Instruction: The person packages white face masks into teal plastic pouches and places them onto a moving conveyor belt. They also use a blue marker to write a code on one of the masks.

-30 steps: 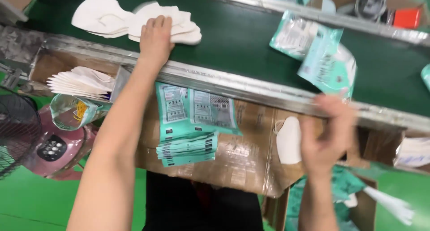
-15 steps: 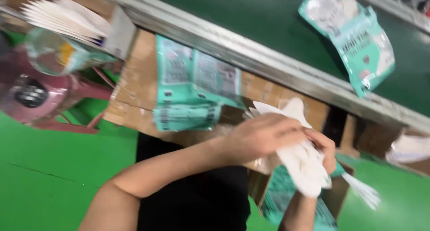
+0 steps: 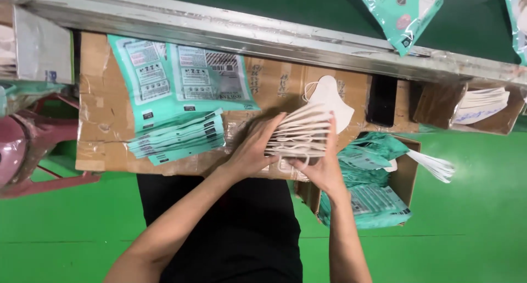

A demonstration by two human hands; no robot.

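Observation:
Both my hands hold a stack of several white folded face masks (image 3: 301, 133) over a taped cardboard box (image 3: 110, 129). My left hand (image 3: 253, 146) grips the stack's left end, fingers spread along its edges. My right hand (image 3: 321, 165) closes on it from below and the right. One more white mask (image 3: 332, 93) lies flat on the cardboard just behind the stack. A pile of teal printed pouches (image 3: 175, 104) rests on the box to the left of my hands.
A metal rail (image 3: 230, 33) borders a dark green conveyor belt carrying teal filled pouches (image 3: 403, 11). An open carton of teal pouches (image 3: 373, 184) stands lower right, a box of white masks (image 3: 483, 104) at far right, a pink stool (image 3: 22, 151) at left. The floor is green.
My left hand came back from the masks on the belt to my front. Both hands now close on a squared-up stack of masks above the cardboard box. The view has tilted down.

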